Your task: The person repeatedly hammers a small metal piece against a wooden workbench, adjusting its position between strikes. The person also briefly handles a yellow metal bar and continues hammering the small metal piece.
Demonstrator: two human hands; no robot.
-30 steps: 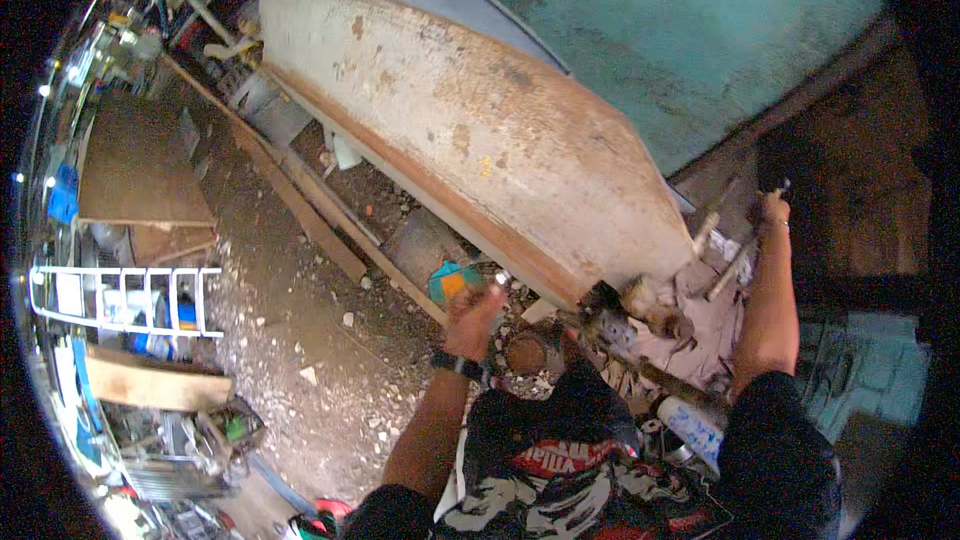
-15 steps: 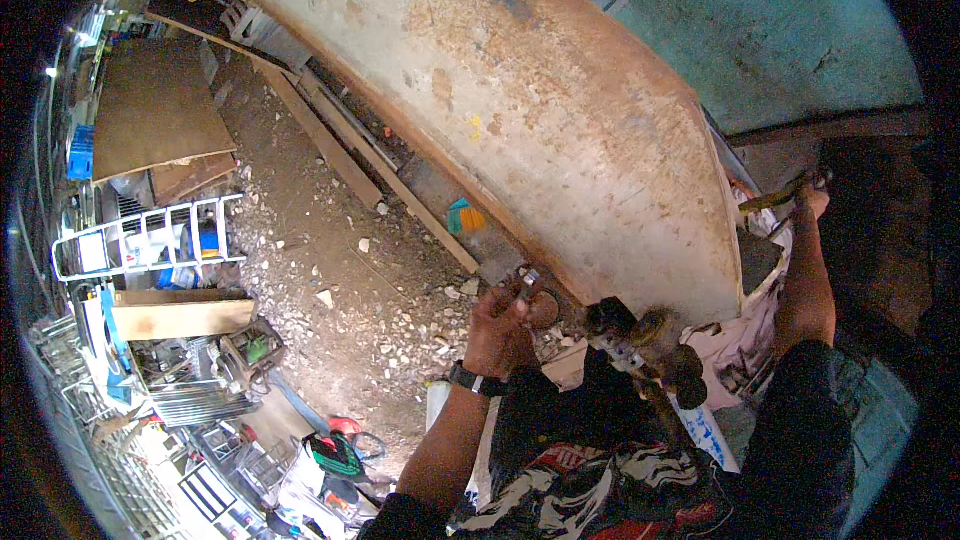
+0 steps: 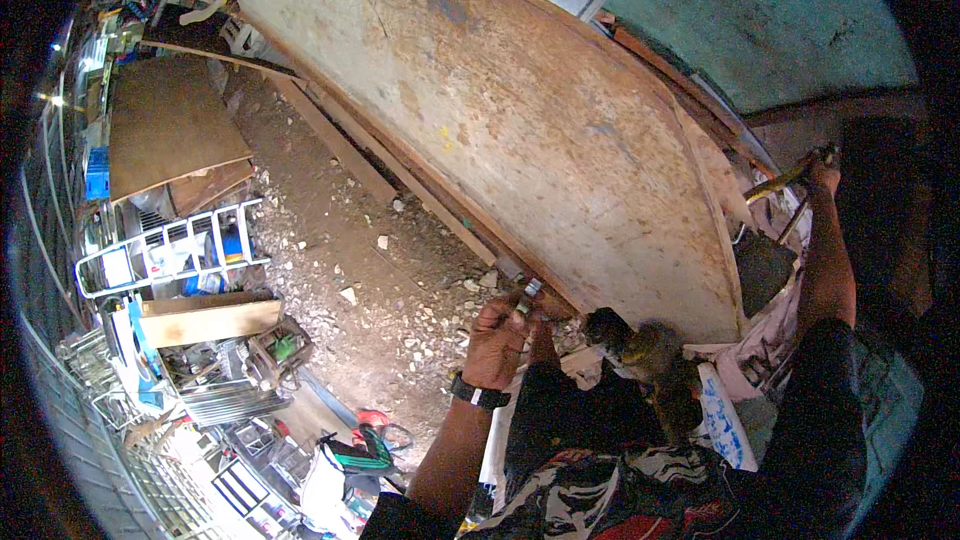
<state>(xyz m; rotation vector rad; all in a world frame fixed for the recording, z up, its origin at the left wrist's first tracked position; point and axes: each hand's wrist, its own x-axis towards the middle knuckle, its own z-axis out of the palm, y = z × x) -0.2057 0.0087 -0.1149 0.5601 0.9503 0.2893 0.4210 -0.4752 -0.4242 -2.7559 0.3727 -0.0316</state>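
A large worn panel, whitish with brown stains, stands tilted across the middle. Close to its lower near edge, my left hand is closed around a small shiny metal piece whose kind I cannot make out. My right hand reaches out at the far right, beyond the panel's right end. It is closed on a yellowish strip-like thing with a dark part at the hand. Between my legs is a blurred brown and black object that I cannot identify.
Long planks lie along the panel's foot on stony dirt. A white ladder-like frame, a brown board and metal clutter fill the left. More boards stand between the panel and the teal wall.
The panel has shifted left, away from the wall, uncovering boards behind it and hiding a teal-and-orange thing on the floor. My right hand has moved slightly up and right; both hands stay closed.
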